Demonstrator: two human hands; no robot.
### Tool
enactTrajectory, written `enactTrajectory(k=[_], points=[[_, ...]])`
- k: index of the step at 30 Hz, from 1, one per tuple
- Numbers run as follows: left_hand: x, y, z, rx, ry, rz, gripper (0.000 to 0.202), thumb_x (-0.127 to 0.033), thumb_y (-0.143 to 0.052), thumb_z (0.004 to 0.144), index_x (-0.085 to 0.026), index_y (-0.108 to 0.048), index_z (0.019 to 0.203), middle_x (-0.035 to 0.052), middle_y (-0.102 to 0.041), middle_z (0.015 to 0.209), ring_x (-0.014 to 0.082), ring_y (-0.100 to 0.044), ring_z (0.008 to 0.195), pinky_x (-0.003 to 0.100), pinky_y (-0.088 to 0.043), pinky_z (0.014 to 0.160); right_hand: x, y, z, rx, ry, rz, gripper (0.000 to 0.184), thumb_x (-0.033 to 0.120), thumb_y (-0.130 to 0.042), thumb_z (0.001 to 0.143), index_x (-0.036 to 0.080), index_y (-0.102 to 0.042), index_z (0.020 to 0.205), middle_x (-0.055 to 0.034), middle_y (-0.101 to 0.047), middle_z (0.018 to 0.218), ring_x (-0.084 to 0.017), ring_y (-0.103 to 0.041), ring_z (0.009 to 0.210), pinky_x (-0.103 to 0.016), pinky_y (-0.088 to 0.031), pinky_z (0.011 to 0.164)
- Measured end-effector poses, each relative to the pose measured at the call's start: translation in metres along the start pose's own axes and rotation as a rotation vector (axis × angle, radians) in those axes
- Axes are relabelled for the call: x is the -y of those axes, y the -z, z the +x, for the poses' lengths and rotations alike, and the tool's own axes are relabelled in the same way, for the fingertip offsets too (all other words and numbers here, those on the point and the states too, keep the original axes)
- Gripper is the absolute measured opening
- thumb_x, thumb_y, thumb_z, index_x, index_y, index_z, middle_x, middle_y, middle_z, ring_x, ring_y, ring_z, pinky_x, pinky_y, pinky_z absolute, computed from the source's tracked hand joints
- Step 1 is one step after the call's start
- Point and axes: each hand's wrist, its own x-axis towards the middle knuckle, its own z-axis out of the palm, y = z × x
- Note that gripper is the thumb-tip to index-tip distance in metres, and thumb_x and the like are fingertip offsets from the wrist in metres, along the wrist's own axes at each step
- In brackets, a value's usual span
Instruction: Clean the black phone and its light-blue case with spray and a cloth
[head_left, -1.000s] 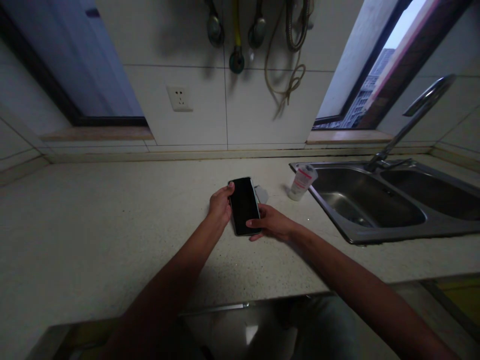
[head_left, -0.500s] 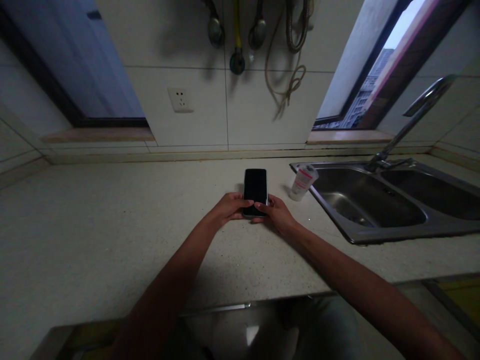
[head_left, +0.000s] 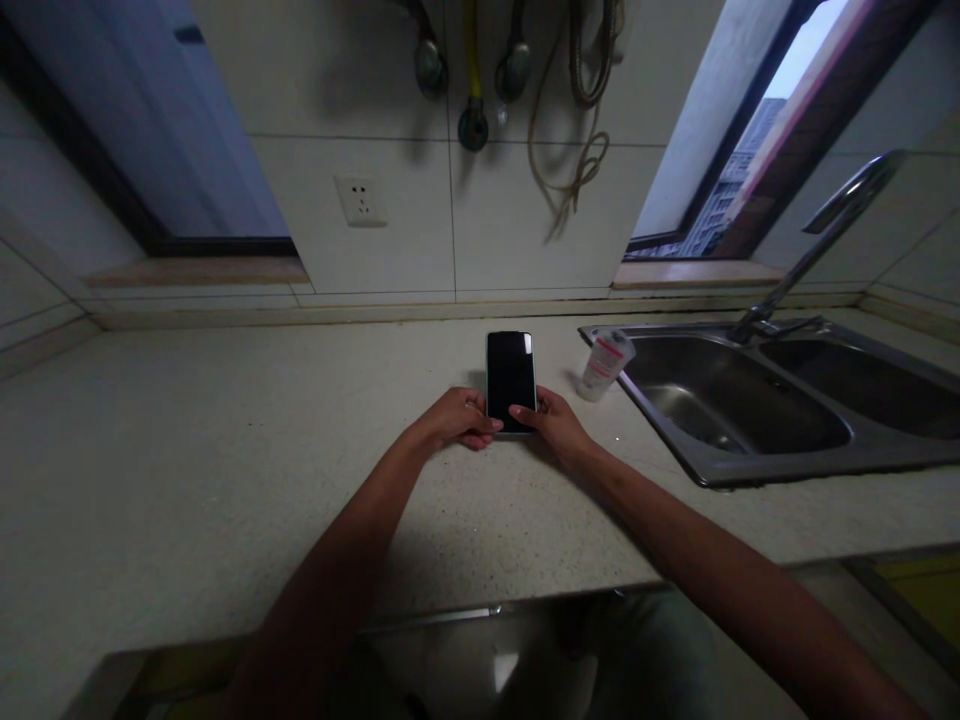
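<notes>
A black smartphone (head_left: 511, 380) lies flat on the speckled stone countertop (head_left: 225, 480), its dark screen facing up and its long side pointing away from me. My left hand (head_left: 459, 418) curls against the phone's lower left edge. From the other side, my right hand (head_left: 551, 417) presses its fingertips to the lower right edge. The two hands nearly meet at the phone's near end, which they partly cover.
A double steel sink (head_left: 735, 400) sits on the right, with a tall faucet (head_left: 817, 250) behind it. A white and pink tube (head_left: 604, 366) stands at the sink's corner. Hoses (head_left: 472, 80) hang on the tiled wall above a wall socket (head_left: 361, 201), between two windows.
The phone has turned from tilted to straight and shifted right and away from me. Both hands have moved with it, and a small grey item beside it is no longer visible.
</notes>
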Motion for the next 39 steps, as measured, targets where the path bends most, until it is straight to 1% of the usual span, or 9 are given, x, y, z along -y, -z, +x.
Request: enactTrajectory(k=[4, 8, 14, 17, 22, 26, 31, 35, 39], points=[[-0.005, 0.004, -0.001, -0.004, -0.073, 0.034, 0.034, -0.039, -0.08, 0.073, -0.017, -0.055, 0.076, 0.0067, -0.068, 0.071, 0.0147, -0.065, 0.06, 0.027, -0.052, 0.055, 0.003, 0.001, -0.001, 0.03, -0.026, 0.019, 0.044, 0.038, -0.083, 0.066, 0.017, -0.065, 0.099, -0.0053, -0.072, 0.091, -0.02, -0.065, 0.078, -0.04, -0.051, 0.082], [-0.008, 0.001, 0.003, -0.225, -0.23, -0.06, 0.054, -0.058, -0.073, 0.076, -0.015, -0.058, 0.105, 0.0131, -0.07, 0.099, 0.0189, -0.068, 0.078, 0.03, -0.053, 0.062, 0.004, -0.003, -0.004, 0.107, -0.061, -0.013, 0.045, 0.037, -0.086, 0.064, 0.016, -0.065, 0.097, -0.0052, -0.071, 0.089, -0.02, -0.066, 0.078, -0.041, -0.053, 0.081], [-0.003, -0.01, 0.008, -0.557, -0.215, 0.095, 0.109, -0.059, -0.082, 0.064, -0.017, -0.028, 0.149, 0.024, -0.05, 0.143, 0.0344, -0.052, 0.129, 0.044, -0.043, 0.104, 0.001, -0.016, -0.017, 0.323, -0.202, 0.002, 0.044, 0.034, -0.087, 0.065, 0.014, -0.061, 0.094, -0.0034, -0.069, 0.082, -0.017, -0.067, 0.071, -0.035, -0.056, 0.07], [-0.002, -0.016, 0.007, -0.633, -0.168, 0.249, 0.111, -0.054, -0.085, 0.06, -0.016, -0.03, 0.149, 0.0252, -0.04, 0.15, 0.0367, -0.04, 0.139, 0.045, -0.035, 0.111, -0.002, -0.022, -0.023, 0.383, -0.246, 0.053, 0.05, 0.034, -0.089, 0.063, 0.014, -0.06, 0.099, -0.0047, -0.071, 0.088, -0.017, -0.069, 0.075, -0.033, -0.057, 0.072], [-0.002, -0.02, 0.009, -0.668, -0.143, 0.378, 0.094, -0.043, -0.08, 0.067, -0.011, -0.037, 0.144, 0.0252, -0.043, 0.144, 0.0329, -0.048, 0.132, 0.038, -0.039, 0.107, 0.0, -0.022, -0.024, 0.391, -0.216, 0.046, 0.048, 0.042, -0.086, 0.068, 0.015, -0.061, 0.098, -0.0026, -0.071, 0.081, -0.015, -0.067, 0.069, -0.03, -0.056, 0.069], [0.002, -0.023, 0.01, -0.696, -0.213, 0.463, 0.081, -0.038, -0.078, 0.069, -0.016, -0.043, 0.139, 0.0197, -0.047, 0.139, 0.0307, -0.051, 0.128, 0.039, -0.04, 0.107, 0.008, -0.009, -0.015, 0.291, -0.14, -0.118, 0.041, 0.049, -0.077, 0.075, 0.016, -0.064, 0.095, -0.0026, -0.069, 0.075, -0.015, -0.065, 0.063, -0.029, -0.052, 0.061], [0.012, -0.029, 0.012, -0.657, -0.273, 0.605, 0.089, -0.037, -0.078, 0.067, -0.01, -0.04, 0.142, 0.0218, -0.044, 0.139, 0.031, -0.049, 0.129, 0.037, -0.039, 0.107, 0.024, 0.023, 0.001, -0.056, 0.149, -0.58, 0.025, 0.041, -0.061, 0.087, 0.017, -0.067, 0.089, -0.0052, -0.072, 0.078, -0.016, -0.065, 0.062, -0.028, -0.05, 0.061], [0.018, -0.026, 0.019, -0.673, -0.267, 0.698, 0.094, -0.034, -0.076, 0.068, -0.008, -0.032, 0.147, 0.0216, -0.048, 0.134, 0.0319, -0.048, 0.128, 0.04, -0.038, 0.109, 0.034, 0.043, 0.008, -0.194, 0.094, -0.935, 0.022, 0.03, -0.053, 0.091, 0.015, -0.07, 0.089, -0.0066, -0.072, 0.074, -0.016, -0.065, 0.06, -0.027, -0.046, 0.062], [0.021, -0.023, 0.024, -0.674, -0.294, 0.722, 0.095, -0.029, -0.072, 0.07, -0.006, -0.025, 0.15, 0.0197, -0.053, 0.129, 0.0296, -0.051, 0.124, 0.04, -0.039, 0.107, 0.031, 0.05, 0.012, -0.16, -0.021, -1.279, 0.021, 0.027, -0.057, 0.09, 0.014, -0.073, 0.085, -0.011, -0.074, 0.082, -0.021, -0.066, 0.076, -0.028, -0.041, 0.066]])
